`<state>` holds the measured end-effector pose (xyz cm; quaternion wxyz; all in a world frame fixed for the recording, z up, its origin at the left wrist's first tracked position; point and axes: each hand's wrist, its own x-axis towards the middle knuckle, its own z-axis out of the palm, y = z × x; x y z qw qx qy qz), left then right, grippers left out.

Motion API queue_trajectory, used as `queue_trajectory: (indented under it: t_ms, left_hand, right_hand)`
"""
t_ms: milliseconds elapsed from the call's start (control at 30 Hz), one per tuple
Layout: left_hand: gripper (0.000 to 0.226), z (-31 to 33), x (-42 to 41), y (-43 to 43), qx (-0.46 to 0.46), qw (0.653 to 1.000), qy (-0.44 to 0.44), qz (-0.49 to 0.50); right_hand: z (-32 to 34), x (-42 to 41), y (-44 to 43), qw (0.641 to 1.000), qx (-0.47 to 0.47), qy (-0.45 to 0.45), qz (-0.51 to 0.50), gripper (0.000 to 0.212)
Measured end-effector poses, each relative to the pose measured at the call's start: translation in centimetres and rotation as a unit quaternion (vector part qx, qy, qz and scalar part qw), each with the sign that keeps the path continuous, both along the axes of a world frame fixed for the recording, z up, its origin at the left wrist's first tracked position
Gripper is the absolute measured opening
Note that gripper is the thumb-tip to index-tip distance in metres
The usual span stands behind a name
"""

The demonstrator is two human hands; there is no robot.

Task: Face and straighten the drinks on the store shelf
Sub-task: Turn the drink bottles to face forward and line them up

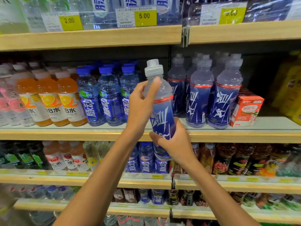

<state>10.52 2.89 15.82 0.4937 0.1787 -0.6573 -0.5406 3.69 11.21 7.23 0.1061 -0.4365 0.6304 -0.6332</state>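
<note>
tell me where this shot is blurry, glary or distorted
Head view: the held blue sports bottle is sharp; the yellow price tag top right is smeared by glare; the yellow packs at the right edge are blurred; the shelf edge bows from wide-angle distortion.

Centre frame, a clear bottle [162, 115] wears a deep-blue label slashed with white strokes, a thin red band and a pale grey cap. Left, orange drinks [47, 95] carry orange-slice prints; top, price tags [145, 17] glow yellow.
</note>
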Motion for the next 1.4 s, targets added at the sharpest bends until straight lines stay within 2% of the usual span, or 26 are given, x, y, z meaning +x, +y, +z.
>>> queue_trajectory:
  t_ms: [133, 233, 300, 367, 433, 533, 567, 633, 700, 767, 833, 900, 967, 1033, 1133, 1233, 1400]
  left_hand:
    - [0.038, 0.3, -0.9, 1.2, 0.022, 0.999, 0.009, 0.047]
    - [0.024, 0.6, -1.2, 1.1, 0.045, 0.997, 0.028, 0.054]
    - [0.016, 0.8, -1.2, 1.0, 0.072, 0.996, 0.047, 0.028]
    - [0.013, 1.3, -0.8, 0.4, 0.12, 0.991, 0.053, -0.031]
    - [0.03, 1.8, -0.2, -0.5, 0.168, 0.975, 0.048, -0.137]
    - [0.054, 2.4, 0.2, -1.3, 0.196, 0.917, 0.085, -0.337]
    - [0.058, 2.5, 0.1, -1.4, 0.202, 0.896, 0.097, -0.383]
    - [0.062, 2.5, -0.2, -1.5, 0.211, 0.869, 0.106, -0.434]
    - [0.068, 2.3, -0.3, -1.8, 0.208, 0.861, 0.107, -0.453]
    - [0.076, 1.9, -0.3, -2.1, 0.205, 0.86, 0.107, -0.456]
    - [0.083, 1.6, -0.3, -2.2, 0.193, 0.874, 0.097, -0.435]
    - [0.081, 1.2, -0.2, -2.2, 0.16, 0.921, 0.065, -0.35]
    - [0.059, 0.7, -0.1, -2.1, 0.117, 0.971, 0.041, -0.203]
    - [0.039, 0.2, 0.1, -2.0, 0.06, 0.995, 0.024, -0.07]
    - [0.037, 0.3, 0.1, -0.8, 0.008, 1.0, 0.011, -0.021]
    - [0.035, 1.1, -0.8, 0.5, 0.01, 1.0, 0.011, 0.003]
    - [0.017, 1.5, -1.7, 0.4, 0.032, 0.997, 0.051, 0.038]
  right_hand:
    - [-0.3, 1.0, -0.3, 0.999, -0.006, 0.011, -0.031, 0.059]
    - [-0.4, 1.3, 0.1, 1.0, 0.004, 0.023, -0.021, 0.06]
    - [-0.2, 0.9, 0.7, 1.0, 0.006, -0.004, 0.028, 0.057]
    - [-0.1, -0.1, 1.5, 0.991, 0.006, -0.07, 0.116, 0.059]
    - [0.2, -1.1, 2.3, 0.963, 0.022, -0.164, 0.213, 0.078]
    - [0.7, -1.4, 2.8, 0.906, 0.062, -0.267, 0.322, 0.101]
    - [0.8, -1.4, 2.8, 0.895, 0.064, -0.266, 0.353, 0.098]
    - [0.9, -1.0, 2.7, 0.891, 0.046, -0.231, 0.389, 0.074]
    - [1.0, -0.6, 2.8, 0.91, 0.037, -0.203, 0.358, 0.049]
    - [0.8, -0.5, 3.0, 0.927, 0.034, -0.206, 0.312, 0.042]
    - [0.6, -0.5, 3.1, 0.94, 0.031, -0.196, 0.277, 0.044]
    - [0.6, -0.3, 2.9, 0.957, 0.019, -0.15, 0.249, 0.038]
    - [0.6, -0.2, 2.6, 0.97, -0.007, -0.127, 0.206, 0.041]
    - [0.5, -0.2, 2.3, 0.982, -0.025, -0.108, 0.151, 0.043]
    - [0.0, 0.3, 1.7, 0.997, -0.018, -0.056, 0.051, 0.043]
    - [-0.4, 1.2, 0.9, 0.999, 0.002, -0.022, -0.029, 0.051]
    - [-0.9, 1.9, 0.6, 0.999, 0.013, 0.014, -0.03, 0.059]
